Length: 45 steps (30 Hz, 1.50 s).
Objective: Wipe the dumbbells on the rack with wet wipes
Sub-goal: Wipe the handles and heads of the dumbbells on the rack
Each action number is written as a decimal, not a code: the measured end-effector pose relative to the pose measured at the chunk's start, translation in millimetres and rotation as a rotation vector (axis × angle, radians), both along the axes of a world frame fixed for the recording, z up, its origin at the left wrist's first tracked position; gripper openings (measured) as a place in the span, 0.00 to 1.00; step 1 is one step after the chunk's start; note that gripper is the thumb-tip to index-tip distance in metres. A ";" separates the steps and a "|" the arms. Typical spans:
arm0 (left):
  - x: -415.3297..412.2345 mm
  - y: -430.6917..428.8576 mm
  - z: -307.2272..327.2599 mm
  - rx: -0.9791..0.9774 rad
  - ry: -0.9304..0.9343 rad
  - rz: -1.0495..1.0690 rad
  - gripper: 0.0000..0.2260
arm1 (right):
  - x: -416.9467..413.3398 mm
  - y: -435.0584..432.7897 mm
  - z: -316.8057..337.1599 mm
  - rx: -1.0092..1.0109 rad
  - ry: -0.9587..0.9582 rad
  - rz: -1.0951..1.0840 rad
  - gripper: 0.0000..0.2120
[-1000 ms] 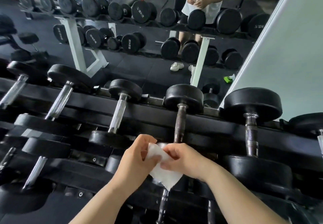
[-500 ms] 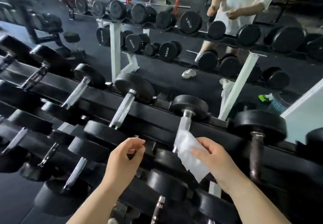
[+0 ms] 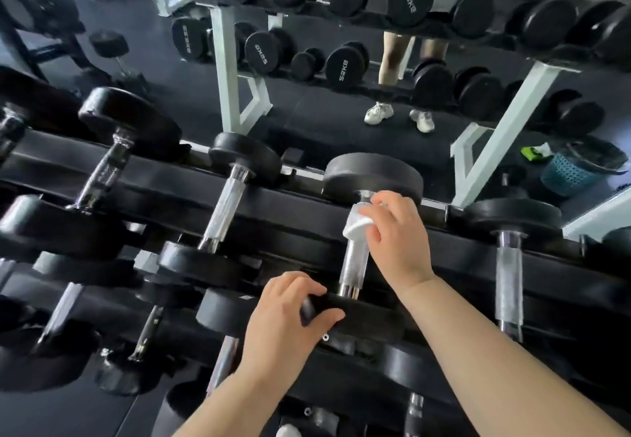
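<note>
A black dumbbell with a chrome handle (image 3: 355, 262) lies on the upper tier of the black rack (image 3: 300, 204), its far head (image 3: 372, 173) toward the mirror. My right hand (image 3: 397, 235) holds a white wet wipe (image 3: 356, 223) wrapped against the top of that handle, just below the far head. My left hand (image 3: 286, 320) grips the rim of the same dumbbell's near head (image 3: 362, 313), fingers curled over its edge. More dumbbells line the rack on both sides.
A neighbouring dumbbell (image 3: 227, 197) lies to the left and another (image 3: 510, 266) to the right. A mirror behind the rack reflects a person (image 3: 409, 61) and white rack legs (image 3: 235, 71). A blue basket (image 3: 566, 173) stands at the far right.
My right hand has carried the wipe up and closed it round the top of the handle. My left hand has moved right and taken hold of the near head. The view has tilted down.
</note>
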State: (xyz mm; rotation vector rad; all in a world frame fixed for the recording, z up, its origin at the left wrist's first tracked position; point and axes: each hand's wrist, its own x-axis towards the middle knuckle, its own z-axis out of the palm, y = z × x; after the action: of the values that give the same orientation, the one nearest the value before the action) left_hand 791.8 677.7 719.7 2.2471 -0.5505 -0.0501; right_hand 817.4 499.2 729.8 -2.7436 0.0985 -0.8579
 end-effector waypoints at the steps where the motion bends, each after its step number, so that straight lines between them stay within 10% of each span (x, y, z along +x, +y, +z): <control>1: 0.5 -0.5 -0.6 0.008 0.010 -0.018 0.12 | 3.1 -0.7 -3.6 -0.044 0.042 0.033 0.11; 25: -1.0 -0.3 -2.7 -0.028 0.078 0.018 0.12 | -14.2 -17.0 -13.1 0.064 0.470 0.533 0.15; 33: -2.6 -1.0 -4.8 -0.040 0.078 0.042 0.18 | 18.6 -25.6 -18.0 0.158 0.263 0.210 0.11; 39: -3.0 0.9 -8.7 -0.044 0.081 0.044 0.17 | -10.4 -21.4 -17.5 0.041 0.344 0.599 0.14; 45: -1.7 0.9 -10.1 -0.067 0.091 0.038 0.15 | 10.3 -26.0 -10.7 0.318 0.395 0.240 0.11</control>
State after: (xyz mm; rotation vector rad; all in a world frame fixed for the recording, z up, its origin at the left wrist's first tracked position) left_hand 790.1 678.7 709.6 2.1777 -0.4537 -0.1121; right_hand 827.7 473.2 719.1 -2.5156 -0.0194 -0.2084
